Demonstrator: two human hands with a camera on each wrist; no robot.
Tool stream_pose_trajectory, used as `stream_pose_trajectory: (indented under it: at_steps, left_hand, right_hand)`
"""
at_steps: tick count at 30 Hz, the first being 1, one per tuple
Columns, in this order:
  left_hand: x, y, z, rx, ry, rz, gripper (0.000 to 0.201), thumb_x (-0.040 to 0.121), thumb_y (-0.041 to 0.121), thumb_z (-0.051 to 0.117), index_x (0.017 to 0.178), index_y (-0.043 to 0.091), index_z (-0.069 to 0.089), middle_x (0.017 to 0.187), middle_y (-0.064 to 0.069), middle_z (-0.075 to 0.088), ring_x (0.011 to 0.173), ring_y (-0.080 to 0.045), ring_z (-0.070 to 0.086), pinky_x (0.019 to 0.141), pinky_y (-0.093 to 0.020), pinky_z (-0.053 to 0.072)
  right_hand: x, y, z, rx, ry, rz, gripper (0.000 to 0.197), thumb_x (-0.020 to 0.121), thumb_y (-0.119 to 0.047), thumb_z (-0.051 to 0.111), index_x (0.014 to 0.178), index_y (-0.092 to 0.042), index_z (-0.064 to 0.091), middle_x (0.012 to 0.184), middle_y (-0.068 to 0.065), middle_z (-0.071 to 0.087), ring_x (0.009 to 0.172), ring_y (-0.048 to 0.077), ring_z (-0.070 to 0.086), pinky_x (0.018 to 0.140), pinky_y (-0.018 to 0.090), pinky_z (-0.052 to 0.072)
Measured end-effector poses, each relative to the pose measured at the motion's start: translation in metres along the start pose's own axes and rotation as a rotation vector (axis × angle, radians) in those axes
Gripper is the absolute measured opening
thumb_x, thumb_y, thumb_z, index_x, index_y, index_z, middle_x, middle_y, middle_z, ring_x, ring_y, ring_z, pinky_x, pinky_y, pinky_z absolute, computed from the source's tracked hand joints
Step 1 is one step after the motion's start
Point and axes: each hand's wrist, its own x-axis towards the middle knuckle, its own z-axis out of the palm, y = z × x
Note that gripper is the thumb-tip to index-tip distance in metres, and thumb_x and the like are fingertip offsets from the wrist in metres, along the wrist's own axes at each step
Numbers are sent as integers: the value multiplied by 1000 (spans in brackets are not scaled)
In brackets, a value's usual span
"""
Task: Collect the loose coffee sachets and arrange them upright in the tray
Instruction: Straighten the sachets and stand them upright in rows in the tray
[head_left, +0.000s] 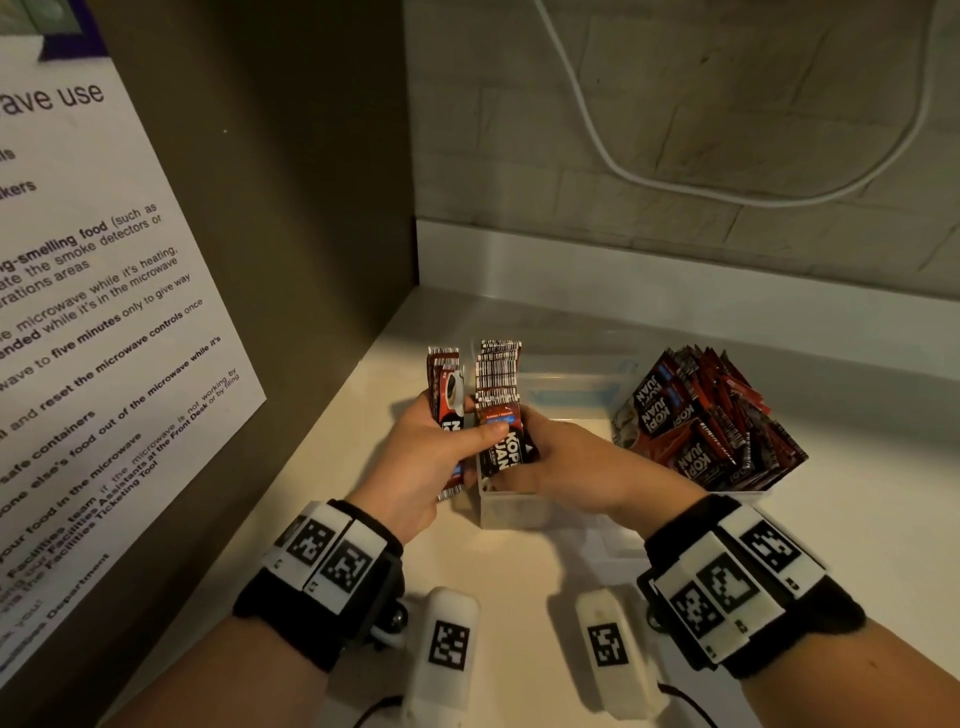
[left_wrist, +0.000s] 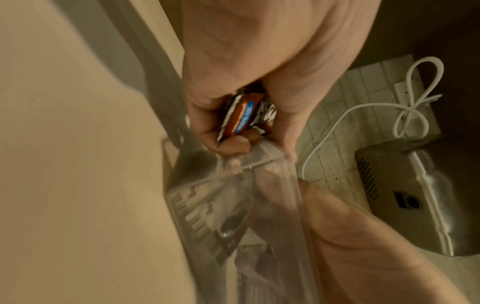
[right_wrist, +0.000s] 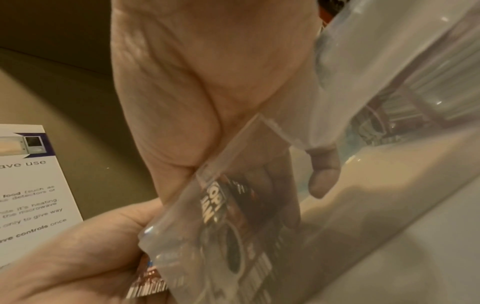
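left hand (head_left: 423, 457): fingers grasp sachet bundle (head_left: 448, 395) | right hand (head_left: 563, 460): fingers clasp upright sachets (head_left: 500, 415) inside tray (head_left: 511, 512) | loose pile (head_left: 711, 421) right of fingers

Red-black sachets (head_left: 498, 384) stand upright in clear tray (head_left: 511, 512), left end; loose sachets (head_left: 711, 415) heaped at right end.

Two hands: left hand (head_left: 415, 457) and right hand (head_left: 571, 467). One clear tray (head_left: 511, 512) on the counter (head_left: 519, 571). Three groups of sachets: a bunch (head_left: 448, 400) in the left grip, an upright row (head_left: 498, 374) at 12 o'clock of the right hand, a loose heap (head_left: 711, 415) at 2 o'clock; individual sachets too many to count. One white cable (head_left: 623, 171), one notice (head_left: 93, 312).
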Motion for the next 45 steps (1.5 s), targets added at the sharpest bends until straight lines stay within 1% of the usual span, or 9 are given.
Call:
stream_pose_trajectory:
  at_steps: [4,7,12,15,19,24,30,35,45]
  left_hand:
    - [7,8,-4,80,-15,23,39,74,-3,76,108,12,65,96,-9,75,89,-31,71,74,-47,56]
    - [12,12,-6,128,-33,29,42,72,-5,77,109,10,64,96,-9,75,77,-22,70,54,-28,49]
    - [14,14,-9,201,-40,22,45,70,-2,80,109,15,64,94,-3,75,86,-22,72,56,-26,51]
    - [14,14,-11,215,-43,17,47,69,-1,81,109,15,64,94,-3,75,88,-24,72,56,-28,51]
    - [10,16,-12,215,-50,18,49,66,-1,83,110,12,63,93,-3,76,88,-23,73,72,-40,57]
    - [8,15,-13,154,-62,3,45,66,1,82,105,11,64,91,-2,76,84,-22,71,58,-30,50]
    - [6,13,-12,135,-65,-2,45,68,-3,80,108,11,66,96,-6,75,87,-26,70,59,-32,54]
    - [5,11,-10,127,-33,-1,45,68,-8,78,108,9,65,93,-8,76,96,-35,70,90,-59,51]
    - [1,10,-23,140,-55,-9,50,59,-10,81,99,12,61,101,-13,73,82,-27,68,61,-35,51]
  right_hand:
    - [-1,-3,-5,110,21,119,74,58,-42,74,124,-17,51,113,4,66,103,22,64,96,45,50]
    - [-3,-11,-3,-54,-47,160,67,79,-44,66,134,-15,41,123,4,59,110,21,58,99,37,46]
    - [-4,-16,9,-290,-106,215,75,91,-55,38,150,-15,15,144,10,40,128,30,41,108,45,34]
    - [-6,-18,6,-303,-134,209,69,91,-56,38,147,-19,23,142,9,40,128,30,39,108,44,33]
    - [-7,-20,-2,-95,-70,224,63,81,-49,56,134,-18,40,125,4,57,114,22,54,101,39,44]
    - [-6,-19,-12,25,38,216,47,80,-17,63,125,-15,47,107,1,62,97,14,58,78,24,49]
    - [3,-27,5,64,-10,172,81,56,-24,64,132,-14,41,111,6,64,101,20,62,92,41,53]
    - [5,-23,8,102,-22,188,83,79,-11,67,146,-11,19,123,7,58,113,21,56,95,32,48]
    - [2,-14,-11,114,26,211,62,67,2,73,122,-11,48,116,7,63,101,20,61,82,29,52]
